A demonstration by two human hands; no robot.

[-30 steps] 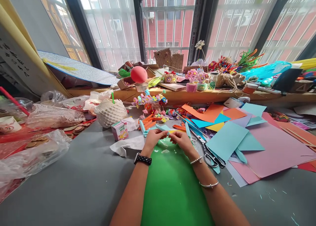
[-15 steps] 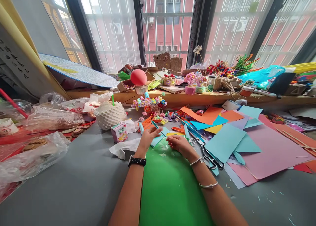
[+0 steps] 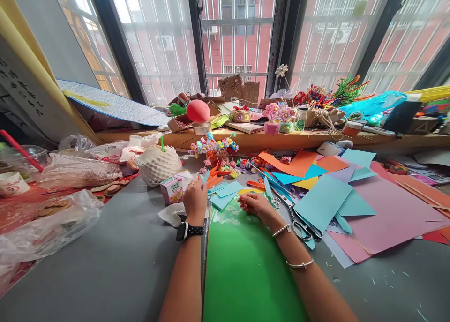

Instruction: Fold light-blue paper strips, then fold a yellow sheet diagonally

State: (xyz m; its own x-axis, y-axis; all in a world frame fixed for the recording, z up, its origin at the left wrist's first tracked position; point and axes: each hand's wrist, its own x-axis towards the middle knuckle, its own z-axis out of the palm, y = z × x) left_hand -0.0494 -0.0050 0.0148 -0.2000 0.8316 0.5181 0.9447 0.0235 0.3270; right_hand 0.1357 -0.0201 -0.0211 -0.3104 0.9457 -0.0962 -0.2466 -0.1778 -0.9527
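My left hand [image 3: 195, 201], with a black dotted watch band [image 3: 194, 230] at its wrist, is closed with curled fingers beside a small drink carton [image 3: 173, 190]. A narrow light-blue paper piece [image 3: 205, 177] shows at its fingers; whether they grip it is unclear. Over the far part of the green board [image 3: 251, 265], my right hand [image 3: 256, 205] has its fingertips pinched together; anything between them is too small to see. Light-blue paper squares [image 3: 225, 200] lie between the hands at the board's far end. A crumpled white tissue [image 3: 171, 215] lies left of my left hand.
Scissors [image 3: 300, 226] and coloured paper sheets [image 3: 386, 214] lie to the right. A foam-netted round fruit with a green straw [image 3: 159, 165] and plastic bags [image 3: 80, 169] are at left. Crocheted flowers [image 3: 214, 148] stand ahead, below a crowded windowsill [image 3: 246, 139].
My left hand has drawn left, away from the light-blue squares, and turned with its fingers curled in. My right hand has stayed nearly in place, still pinched.
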